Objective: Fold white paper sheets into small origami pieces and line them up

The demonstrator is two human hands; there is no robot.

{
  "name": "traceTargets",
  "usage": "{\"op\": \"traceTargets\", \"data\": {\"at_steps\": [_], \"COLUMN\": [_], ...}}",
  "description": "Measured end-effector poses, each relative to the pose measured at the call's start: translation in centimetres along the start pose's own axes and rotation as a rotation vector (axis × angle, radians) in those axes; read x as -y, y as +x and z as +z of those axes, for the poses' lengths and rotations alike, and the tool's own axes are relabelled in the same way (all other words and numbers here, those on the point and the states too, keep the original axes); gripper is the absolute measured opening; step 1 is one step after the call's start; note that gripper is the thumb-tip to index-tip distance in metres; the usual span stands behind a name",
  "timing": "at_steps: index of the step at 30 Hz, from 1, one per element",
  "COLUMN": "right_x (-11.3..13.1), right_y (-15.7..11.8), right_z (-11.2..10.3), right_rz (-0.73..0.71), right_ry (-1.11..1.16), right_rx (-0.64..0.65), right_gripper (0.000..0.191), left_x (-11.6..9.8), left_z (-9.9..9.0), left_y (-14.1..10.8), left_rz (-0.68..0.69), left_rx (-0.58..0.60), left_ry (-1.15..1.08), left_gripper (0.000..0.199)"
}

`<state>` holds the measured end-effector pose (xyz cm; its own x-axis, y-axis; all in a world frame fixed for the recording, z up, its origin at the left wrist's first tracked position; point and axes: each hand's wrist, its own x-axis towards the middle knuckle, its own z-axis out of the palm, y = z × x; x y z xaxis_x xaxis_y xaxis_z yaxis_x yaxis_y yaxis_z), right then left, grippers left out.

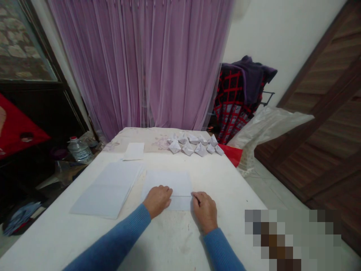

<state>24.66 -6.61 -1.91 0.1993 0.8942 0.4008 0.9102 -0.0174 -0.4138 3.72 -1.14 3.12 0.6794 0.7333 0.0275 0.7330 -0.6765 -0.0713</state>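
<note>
A white sheet of paper (169, 182) lies on the white table, folded over so that a straight edge runs across it above a narrower strip. My left hand (158, 201) rests on its left part, fingers curled together at that edge. At the right end of the same edge, my right hand (204, 211) pinches the paper between thumb and forefinger. Left of the folded sheet is a stack of blank white paper (105, 188). Beyond it lies a smaller piece of paper (134, 151). Several folded paper pieces (187, 148) stand in rows at the far right.
The table (169, 244) has a flowered cover at its far end, before purple curtains (141, 67). A red-capped water bottle (80, 149) stands low on the left. To the right are a plastic bag (270, 124), draped clothes (239, 90) and a wooden door (318, 113).
</note>
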Motion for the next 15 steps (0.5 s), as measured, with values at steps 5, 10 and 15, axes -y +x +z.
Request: {"op": "traceTargets", "data": {"at_steps": [5, 10, 15], "right_x": [0.0, -0.1, -0.1], "right_y": [0.0, 0.0, 0.0], "right_z": [0.1, 0.2, 0.1], "right_rz": [-0.029, -0.035, -0.035], "right_ry": [0.014, 0.017, 0.032], "right_rx": [-0.049, -0.055, -0.054], "right_gripper": [0.027, 0.026, 0.026], "left_x": [-0.2, -0.7, -0.8], "left_z": [0.6, 0.9, 1.2], "left_y": [1.6, 2.1, 1.8], "left_rz": [0.119, 0.146, 0.100], "left_rx": [0.030, -0.004, -0.054], "left_ry": [0.059, 0.072, 0.071], "left_gripper": [0.017, 0.020, 0.019]}}
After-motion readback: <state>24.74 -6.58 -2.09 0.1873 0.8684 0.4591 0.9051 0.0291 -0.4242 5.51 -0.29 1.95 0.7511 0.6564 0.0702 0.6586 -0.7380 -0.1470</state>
